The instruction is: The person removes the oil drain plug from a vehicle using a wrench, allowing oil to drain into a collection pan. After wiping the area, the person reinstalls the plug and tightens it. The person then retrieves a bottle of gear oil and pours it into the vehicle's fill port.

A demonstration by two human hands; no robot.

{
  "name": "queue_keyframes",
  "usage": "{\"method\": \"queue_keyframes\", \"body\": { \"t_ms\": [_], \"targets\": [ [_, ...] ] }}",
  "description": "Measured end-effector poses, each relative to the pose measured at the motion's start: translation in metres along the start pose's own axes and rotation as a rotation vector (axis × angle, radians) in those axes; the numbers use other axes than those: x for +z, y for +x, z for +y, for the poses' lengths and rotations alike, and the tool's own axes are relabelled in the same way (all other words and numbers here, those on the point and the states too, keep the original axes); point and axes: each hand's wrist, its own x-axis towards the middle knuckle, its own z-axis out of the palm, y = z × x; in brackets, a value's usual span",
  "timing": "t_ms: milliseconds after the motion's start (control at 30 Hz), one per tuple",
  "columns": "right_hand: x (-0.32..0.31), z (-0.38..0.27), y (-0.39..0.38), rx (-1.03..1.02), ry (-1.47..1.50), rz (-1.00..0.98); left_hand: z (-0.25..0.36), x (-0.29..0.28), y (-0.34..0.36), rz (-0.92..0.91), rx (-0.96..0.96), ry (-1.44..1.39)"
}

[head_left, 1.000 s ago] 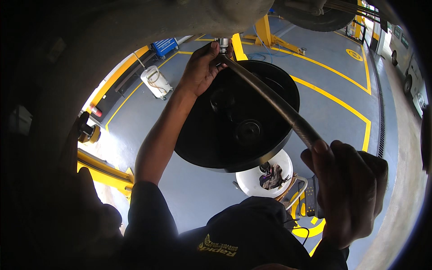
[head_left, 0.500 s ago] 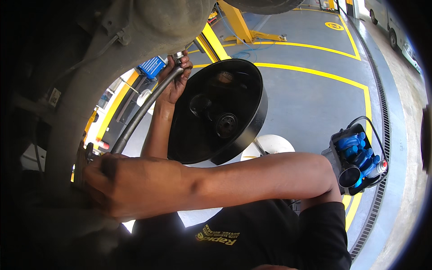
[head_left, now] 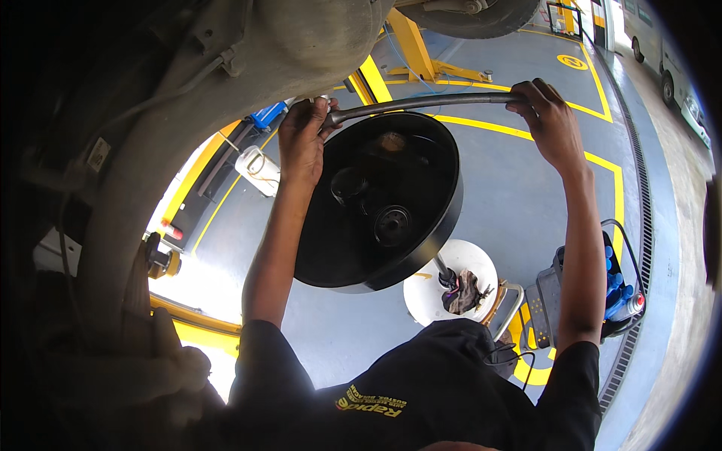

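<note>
Overhead, beneath the vehicle's grimy underside (head_left: 301, 52), a long dark metal socket wrench (head_left: 421, 104) lies roughly level from left to right. My left hand (head_left: 301, 143) is closed around its head end, close under the vehicle; the fingers partly hide the head. At the handle's far end my right hand (head_left: 554, 128) grips it with bent fingers. Below the wrench stands a tilted round black drain pan (head_left: 453, 199). A used oil filter (head_left: 392, 225) and other dark round parts lie in it.
A white round top (head_left: 421, 301) below the pan bears a dark rag (head_left: 465, 293). At right sits a black carrier (head_left: 543, 301) with blue bottles. A white container (head_left: 258, 171) stands at left. A yellow lift post (head_left: 412, 45) rises behind, and a vehicle tyre (head_left: 489, 19) hangs above.
My right hand has swung the wrench handle from the lower left across to the right, uncrossing my arms. My left hand stays at the head end. The view has shifted slightly.
</note>
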Motion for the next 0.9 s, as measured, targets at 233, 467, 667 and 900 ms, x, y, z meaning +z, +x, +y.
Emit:
{"method": "queue_keyframes", "body": {
  "t_ms": [233, 467, 667, 900],
  "targets": [
    [0.145, 0.038, 0.07, -0.128, -0.262, -0.185, 0.017, -0.013, 0.011, -0.083, -0.027, 0.107],
    [0.241, 0.025, 0.114, -0.138, -0.276, -0.34, 0.009, -0.01, 0.021, -0.028, 0.01, 0.242],
    [0.212, -0.009, 0.064, -0.196, -0.38, -0.112, -0.025, -0.09, 0.015, -0.135, -0.094, 0.22],
    [0.058, -0.153, -0.05, -0.202, -0.591, 0.287, -0.038, -0.137, 0.017, -0.294, -0.08, -0.049]
  ]
}}
